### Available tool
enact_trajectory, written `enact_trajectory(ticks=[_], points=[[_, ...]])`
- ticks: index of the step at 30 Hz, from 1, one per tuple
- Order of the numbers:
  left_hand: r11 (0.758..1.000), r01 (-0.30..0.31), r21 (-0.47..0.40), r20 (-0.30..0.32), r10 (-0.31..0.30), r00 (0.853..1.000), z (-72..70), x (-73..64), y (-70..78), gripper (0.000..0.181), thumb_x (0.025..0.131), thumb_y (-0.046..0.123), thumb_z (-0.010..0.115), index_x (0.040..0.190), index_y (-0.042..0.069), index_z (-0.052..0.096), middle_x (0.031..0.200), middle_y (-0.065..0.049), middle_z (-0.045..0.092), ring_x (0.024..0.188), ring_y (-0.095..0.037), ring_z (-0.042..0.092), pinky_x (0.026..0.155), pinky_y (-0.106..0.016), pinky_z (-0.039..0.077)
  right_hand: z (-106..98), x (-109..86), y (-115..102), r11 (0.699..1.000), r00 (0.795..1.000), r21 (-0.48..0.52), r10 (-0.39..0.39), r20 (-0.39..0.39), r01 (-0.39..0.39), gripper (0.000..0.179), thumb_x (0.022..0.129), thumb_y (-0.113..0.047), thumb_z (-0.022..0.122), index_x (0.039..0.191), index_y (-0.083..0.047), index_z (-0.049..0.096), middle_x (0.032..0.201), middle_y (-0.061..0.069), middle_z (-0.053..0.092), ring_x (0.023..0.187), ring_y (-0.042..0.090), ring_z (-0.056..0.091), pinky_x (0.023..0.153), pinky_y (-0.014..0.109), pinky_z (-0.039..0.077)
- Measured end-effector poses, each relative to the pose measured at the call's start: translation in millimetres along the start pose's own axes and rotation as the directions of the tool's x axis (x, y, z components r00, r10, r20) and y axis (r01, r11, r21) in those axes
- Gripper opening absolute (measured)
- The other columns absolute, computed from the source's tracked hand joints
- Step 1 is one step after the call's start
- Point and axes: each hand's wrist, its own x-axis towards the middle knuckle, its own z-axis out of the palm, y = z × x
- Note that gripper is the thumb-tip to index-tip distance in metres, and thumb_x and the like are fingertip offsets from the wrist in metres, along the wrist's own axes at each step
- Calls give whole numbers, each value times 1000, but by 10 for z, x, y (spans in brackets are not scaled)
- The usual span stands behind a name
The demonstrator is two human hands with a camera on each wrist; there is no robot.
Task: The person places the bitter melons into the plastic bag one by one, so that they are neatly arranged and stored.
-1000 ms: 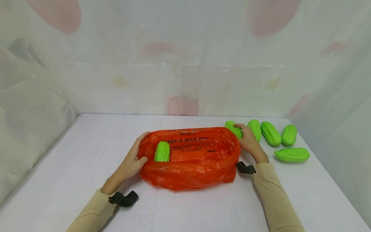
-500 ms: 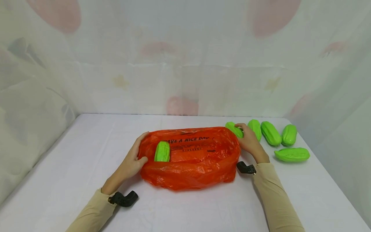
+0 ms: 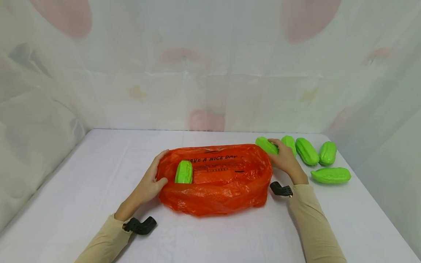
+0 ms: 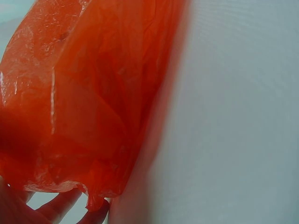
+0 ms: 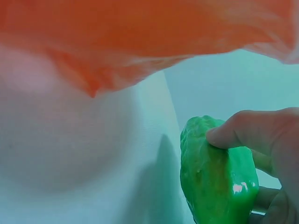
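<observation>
A red plastic bag (image 3: pixel 213 199) with black lettering lies on the white table, its mouth open toward me. My left hand (image 3: pixel 149 184) grips the bag's left side, thumb at the front rim. Inside, toward the left, rests one bright green bitter melon (image 3: pixel 184 172). Just behind the bag's right end, my right hand (image 3: pixel 283 157) holds a second bitter melon (image 3: pixel 265 145) between thumb and fingers. The right wrist view shows the thumb pressed on this bumpy melon (image 5: pixel 210 177). Red plastic (image 4: pixel 88 116) fills much of the left wrist view, the left fingers beneath it.
Several more bitter melons lie at the back right: one upright (image 3: pixel 288 142) partly behind my right hand, a slanted one (image 3: pixel 307 151), another upright (image 3: pixel 327 153), and one lying crosswise (image 3: pixel 331 175). The table (image 3: pixel 82 197) meets patterned curtains at the back and sides.
My right hand has shifted slightly right with the bitter melon, which has moved a little the same way. The left hand and the bag have stayed in place.
</observation>
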Motion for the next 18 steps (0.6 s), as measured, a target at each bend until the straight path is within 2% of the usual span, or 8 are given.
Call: enact_trajectory(ticks=[10, 18], points=[[1000, -8, -3, -3, 8, 1000, 2, 3, -12, 83, 80, -16, 44, 156, 9, 21, 157, -14, 32, 141, -34, 33, 114, -67, 24, -150, -54, -30, 998, 997, 36, -39, -64, 41, 62, 95, -22, 60, 150, -4, 38, 150, 29, 41, 136, 46, 40, 111, 63, 33], [1000, -3, 4, -8, 3, 1000, 4, 4, 3, 83, 79, -17, 44, 155, 4, 20, 157, -15, 32, 140, -33, 34, 112, -65, 25, -210, -67, -64, 997, 995, 54, -54, -84, 58, 61, 95, -24, 59, 149, -3, 39, 147, 31, 43, 129, 45, 44, 106, 61, 37]])
